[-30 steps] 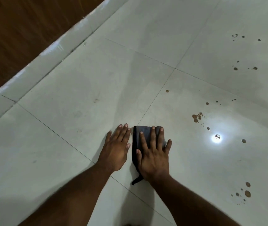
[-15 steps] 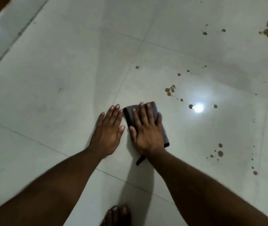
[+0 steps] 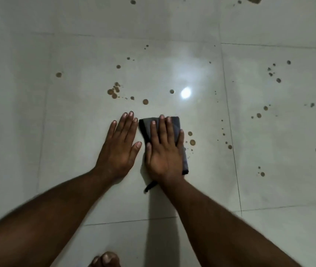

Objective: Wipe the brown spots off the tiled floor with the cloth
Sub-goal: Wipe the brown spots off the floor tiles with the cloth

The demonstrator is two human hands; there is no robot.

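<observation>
While flat, right hand (image 3: pixel 163 151) fingers (image 3: pixel 164 130) cover the cloth (image 3: pixel 174 125).

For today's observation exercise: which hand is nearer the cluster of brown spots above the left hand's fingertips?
Left. The left hand lies just below the cluster; the right hand presses the cloth farther right.

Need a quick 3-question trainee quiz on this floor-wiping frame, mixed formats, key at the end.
1. True or false: the left hand rests on the cloth.
2. Which hand presses the cloth flat? A) left B) right C) both
3. Fill in: the nearest brown spots lie just to the ___ of the cloth on the tiled floor.

Key: 1 false, it lies flat on bare tile beside the cloth; 2 B; 3 right.
</observation>
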